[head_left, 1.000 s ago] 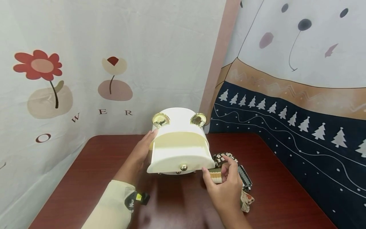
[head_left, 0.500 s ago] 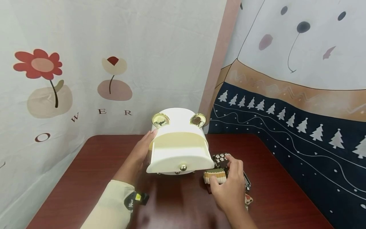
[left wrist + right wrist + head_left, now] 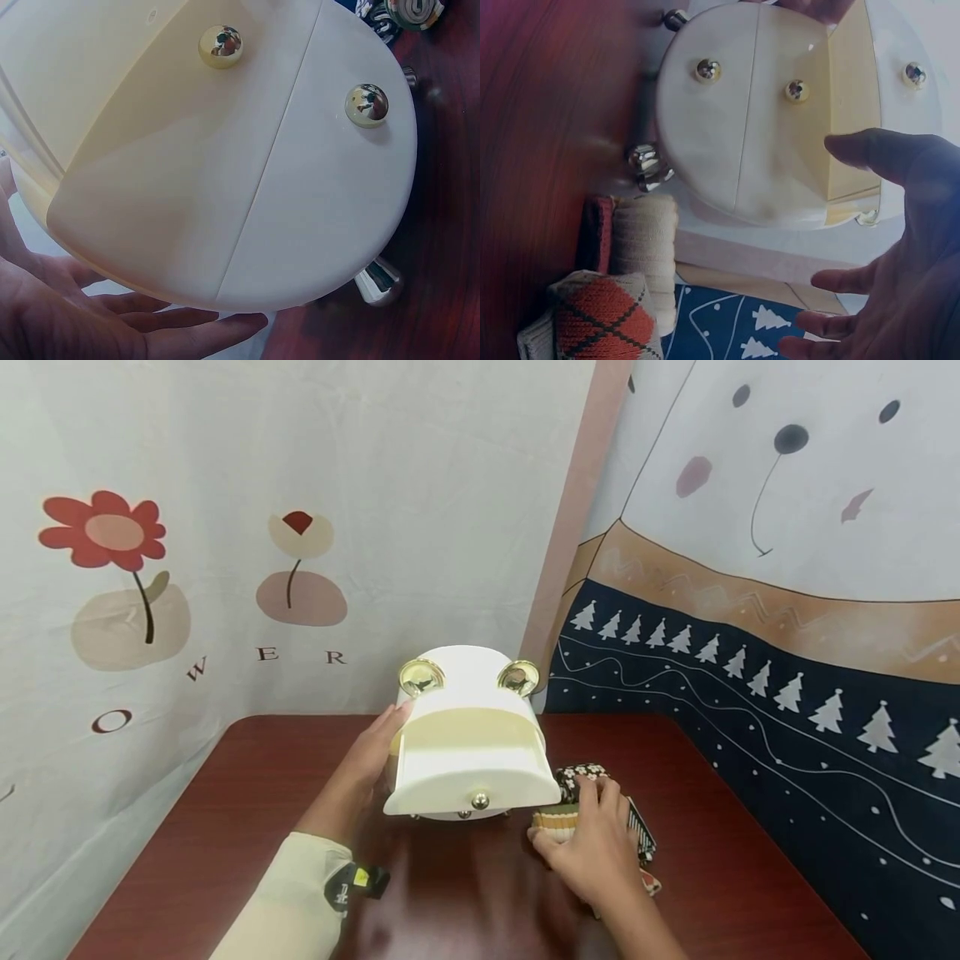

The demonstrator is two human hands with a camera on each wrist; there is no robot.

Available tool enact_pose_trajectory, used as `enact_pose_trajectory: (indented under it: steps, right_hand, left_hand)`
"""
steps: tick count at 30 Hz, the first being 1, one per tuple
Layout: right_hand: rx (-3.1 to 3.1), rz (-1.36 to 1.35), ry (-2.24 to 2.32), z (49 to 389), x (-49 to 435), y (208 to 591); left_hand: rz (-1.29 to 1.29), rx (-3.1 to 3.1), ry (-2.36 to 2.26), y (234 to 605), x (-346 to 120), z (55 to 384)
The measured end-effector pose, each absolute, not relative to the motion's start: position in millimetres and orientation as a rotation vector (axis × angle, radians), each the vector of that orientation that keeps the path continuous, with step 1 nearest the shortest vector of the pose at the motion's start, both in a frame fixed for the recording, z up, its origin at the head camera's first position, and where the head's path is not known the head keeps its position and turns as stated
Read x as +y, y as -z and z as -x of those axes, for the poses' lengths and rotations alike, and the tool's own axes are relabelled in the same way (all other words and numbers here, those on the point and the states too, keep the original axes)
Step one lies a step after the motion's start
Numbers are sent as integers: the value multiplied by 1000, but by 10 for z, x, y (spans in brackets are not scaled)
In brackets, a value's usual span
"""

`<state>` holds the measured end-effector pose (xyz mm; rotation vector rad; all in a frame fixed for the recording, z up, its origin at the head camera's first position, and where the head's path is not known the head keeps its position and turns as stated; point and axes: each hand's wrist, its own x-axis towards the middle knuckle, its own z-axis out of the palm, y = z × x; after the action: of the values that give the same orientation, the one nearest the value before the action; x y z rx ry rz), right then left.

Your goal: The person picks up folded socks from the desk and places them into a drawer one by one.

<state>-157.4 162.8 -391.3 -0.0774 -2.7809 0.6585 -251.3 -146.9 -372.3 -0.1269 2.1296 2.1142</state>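
Jutting near knit bundles [image 3: 557, 819] — drawer [image 3: 442, 795]; behind — printed cloth [image 3: 420, 527].

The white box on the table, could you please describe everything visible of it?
The white box is rounded, glossy and plastic-looking, with two round gold discs near its top. One drawer, with a gold knob, is pulled out; the lower panel, with its own knob, sits flush. It stands on small metallic feet on the dark red table, and the left hand touches its side.
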Motion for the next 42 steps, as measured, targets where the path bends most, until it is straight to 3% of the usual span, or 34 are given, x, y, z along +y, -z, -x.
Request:
enact_pose_trajectory:
  steps: [17,42]
  right_hand:
    - [-3023,-25,-623,1881,1767,4024]
    - [-3113,-222,-926,2156,1850,4125]
  left_hand:
    - [137,2159,-2078,3713,-1495,2515]
    - [116,2137,-2064,3674,-1518,2471]
